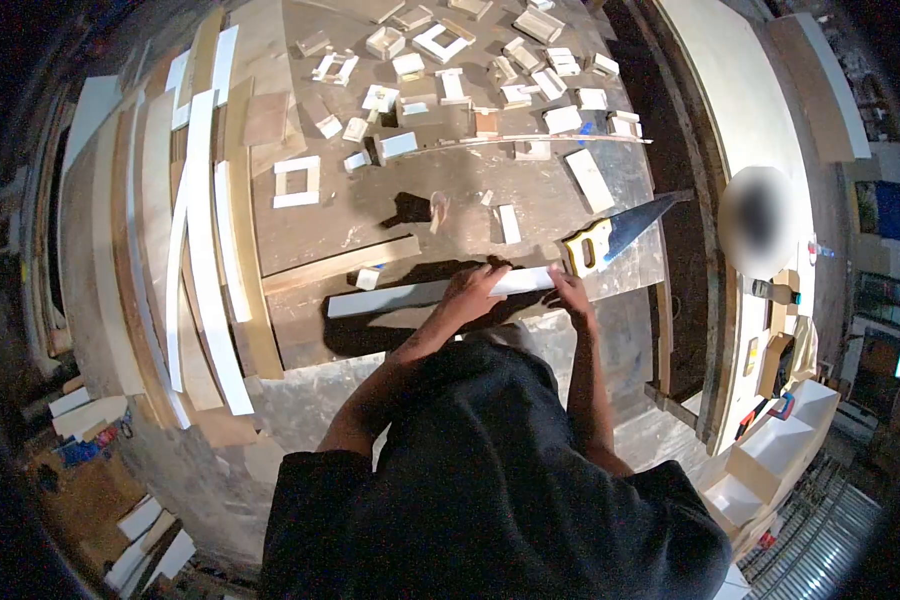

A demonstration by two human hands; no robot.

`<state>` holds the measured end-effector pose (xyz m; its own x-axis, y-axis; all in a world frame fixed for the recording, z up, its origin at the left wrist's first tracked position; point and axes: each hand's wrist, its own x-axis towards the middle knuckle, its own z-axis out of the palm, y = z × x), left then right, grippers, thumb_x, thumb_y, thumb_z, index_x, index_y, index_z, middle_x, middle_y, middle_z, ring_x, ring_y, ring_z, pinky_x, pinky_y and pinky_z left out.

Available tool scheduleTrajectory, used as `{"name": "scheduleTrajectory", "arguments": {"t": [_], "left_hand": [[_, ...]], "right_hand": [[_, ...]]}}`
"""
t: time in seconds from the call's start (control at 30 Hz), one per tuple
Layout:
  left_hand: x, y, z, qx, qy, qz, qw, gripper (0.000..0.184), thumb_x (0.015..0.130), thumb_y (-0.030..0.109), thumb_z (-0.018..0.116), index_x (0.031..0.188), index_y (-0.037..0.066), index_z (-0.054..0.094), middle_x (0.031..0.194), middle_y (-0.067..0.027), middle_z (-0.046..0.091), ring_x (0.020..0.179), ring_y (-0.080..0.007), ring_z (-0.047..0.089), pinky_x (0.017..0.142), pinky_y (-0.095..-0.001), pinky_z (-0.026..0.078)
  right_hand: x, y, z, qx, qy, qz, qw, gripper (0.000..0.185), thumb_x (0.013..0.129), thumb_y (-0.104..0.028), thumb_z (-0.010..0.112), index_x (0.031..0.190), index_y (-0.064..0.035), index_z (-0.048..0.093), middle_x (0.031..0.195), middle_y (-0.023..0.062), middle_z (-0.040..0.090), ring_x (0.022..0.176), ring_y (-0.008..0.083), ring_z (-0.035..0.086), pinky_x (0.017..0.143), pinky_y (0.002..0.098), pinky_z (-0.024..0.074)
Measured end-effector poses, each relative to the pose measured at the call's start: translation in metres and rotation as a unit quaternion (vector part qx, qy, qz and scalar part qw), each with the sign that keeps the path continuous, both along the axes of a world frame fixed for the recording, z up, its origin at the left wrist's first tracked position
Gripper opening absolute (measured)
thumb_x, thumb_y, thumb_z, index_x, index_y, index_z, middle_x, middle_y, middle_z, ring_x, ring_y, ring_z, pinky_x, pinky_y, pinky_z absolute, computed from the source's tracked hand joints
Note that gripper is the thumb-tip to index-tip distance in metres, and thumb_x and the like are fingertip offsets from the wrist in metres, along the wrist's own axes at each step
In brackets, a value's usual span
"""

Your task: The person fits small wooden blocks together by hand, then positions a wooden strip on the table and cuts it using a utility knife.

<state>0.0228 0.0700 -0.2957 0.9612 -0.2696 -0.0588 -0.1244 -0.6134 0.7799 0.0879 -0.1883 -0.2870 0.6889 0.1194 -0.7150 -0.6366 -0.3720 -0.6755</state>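
Observation:
A long white wooden strip [390,299] lies near the table's front edge. My left hand [473,294] is closed over its middle, fingers across the top. At its right end, my right hand [571,297] pinches the brighter section between thumb and fingers. Whether that brighter section is a separate piece, I cannot tell, since my left hand hides the join. Just beyond my right hand rests a handsaw [632,229] with a yellow and black handle, its blade pointing to the far right. A small white block [368,278] and a bare wood strip [342,264] lie behind the strip.
Many small wooden frames and boxes [445,40] are scattered over the far part of the table [370,210]. Long boards [200,250] are stacked along the left. A second pale bench [715,60] stands at right beyond a gap. White trays [785,435] sit lower right.

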Motion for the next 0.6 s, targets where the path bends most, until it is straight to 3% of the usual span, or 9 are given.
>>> {"name": "scheduleTrajectory", "arguments": {"t": [0.03, 0.13, 0.17, 0.27, 0.3, 0.33, 0.4, 0.5, 0.6], "left_hand": [[0.003, -0.007, 0.001, 0.015, 0.011, -0.004, 1.0, 0.068, 0.081, 0.031, 0.078, 0.14, 0.01, 0.052, 0.108, -0.0181, 0.062, 0.101, -0.0357, 0.063, 0.082, -0.0451, 0.052], [0.006, -0.026, 0.011, 0.056, -0.014, 0.032, 0.998, 0.074, 0.084, 0.037, 0.075, 0.147, 0.014, 0.044, 0.108, -0.0189, 0.061, 0.101, -0.0365, 0.062, 0.083, -0.0461, 0.051], [0.008, -0.03, 0.018, 0.064, -0.007, 0.031, 0.997, 0.078, 0.085, 0.043, 0.072, 0.151, 0.019, 0.038, 0.111, -0.0204, 0.061, 0.101, -0.0374, 0.062, 0.084, -0.0457, 0.051], [0.019, -0.042, 0.028, 0.087, 0.081, 0.01, 0.993, 0.079, 0.086, 0.047, 0.07, 0.153, 0.021, 0.035, 0.115, -0.022, 0.061, 0.102, -0.0391, 0.063, 0.084, -0.046, 0.052], [0.016, -0.048, 0.013, 0.095, 0.039, 0.03, 0.994, 0.079, 0.086, 0.051, 0.068, 0.153, 0.022, 0.036, 0.116, -0.0231, 0.062, 0.1, -0.0409, 0.064, 0.082, -0.0466, 0.053], [0.017, -0.052, 0.017, 0.097, 0.042, 0.03, 0.994, 0.079, 0.086, 0.051, 0.068, 0.153, 0.022, 0.036, 0.116, -0.0231, 0.062, 0.1, -0.0409, 0.064, 0.082, -0.0466, 0.053], [0.021, -0.058, 0.026, 0.059, 0.029, 0.077, 0.995, 0.08, 0.085, 0.051, 0.07, 0.152, 0.019, 0.038, 0.115, -0.0244, 0.063, 0.098, -0.0416, 0.065, 0.079, -0.0472, 0.054], [0.031, -0.068, 0.048, 0.043, 0.014, 0.117, 0.992, 0.075, 0.086, 0.045, 0.072, 0.148, 0.015, 0.044, 0.109, -0.0225, 0.063, 0.094, -0.0395, 0.065, 0.076, -0.0455, 0.053], [0.035, -0.08, 0.062, 0.044, -0.023, 0.165, 0.985, 0.065, 0.086, 0.041, 0.072, 0.141, 0.01, 0.053, 0.095, -0.0185, 0.063, 0.086, -0.0358, 0.066, 0.07, -0.0438, 0.052]], "right_hand": [[0.002, -0.013, 0.001, 0.008, -0.043, -0.049, 0.998, 0.053, 0.091, -0.055, 0.064, 0.096, -0.0021, 0.07, 0.079, 0.0067, 0.068, 0.063, 0.016, 0.065, 0.056, 0.0288, 0.052], [0.018, -0.048, -0.001, 0.033, -0.192, -0.121, 0.973, 0.032, 0.09, -0.03, 0.073, 0.084, 0.0014, 0.069, 0.07, 0.0069, 0.066, 0.058, 0.0146, 0.063, 0.054, 0.0268, 0.0497], [0.024, -0.055, 0.009, 0.024, -0.176, -0.149, 0.973, 0.021, 0.089, -0.017, 0.074, 0.082, 0.0019, 0.07, 0.069, 0.0084, 0.067, 0.058, 0.0136, 0.062, 0.054, 0.0264, 0.049], [0.044, -0.071, -0.003, -0.09, -0.222, -0.047, 0.97, 0.031, 0.094, -0.025, 0.069, 0.079, 0.0028, 0.07, 0.064, 0.0087, 0.068, 0.055, 0.013, 0.062, 0.053, 0.029, 0.0486], [0.05, -0.063, 0.008, -0.166, -0.284, 0.015, 0.944, 0.035, 0.095, -0.03, 0.064, 0.081, 0.0, 0.072, 0.062, 0.01, 0.068, 0.054, 0.0181, 0.064, 0.054, 0.0343, 0.0498], [0.056, -0.058, -0.002, -0.228, -0.376, 0.039, 0.897, 0.043, 0.095, -0.034, 0.063, 0.068, -0.0002, 0.064, 0.055, 0.0131, 0.062, 0.049, 0.0298, 0.063, 0.053, 0.0402, 0.051], [0.06, -0.054, -0.013, -0.302, -0.387, 0.097, 0.866, 0.042, 0.091, -0.038, 0.067, 0.07, -0.0019, 0.06, 0.062, 0.0152, 0.064, 0.058, 0.0369, 0.064, 0.056, 0.0452, 0.0511], [0.065, -0.046, -0.018, -0.288, -0.402, 0.146, 0.857, 0.035, 0.081, -0.034, 0.076, 0.09, -0.0054, 0.058, 0.081, 0.017, 0.065, 0.069, 0.0388, 0.065, 0.06, 0.0474, 0.0522], [0.068, -0.048, -0.014, -0.324, -0.419, 0.178, 0.83, 0.045, 0.077, -0.029, 0.079, 0.106, -0.0075, 0.053, 0.098, 0.02, 0.062, 0.073, 0.0409, 0.066, 0.061, 0.0493, 0.0536]]}}
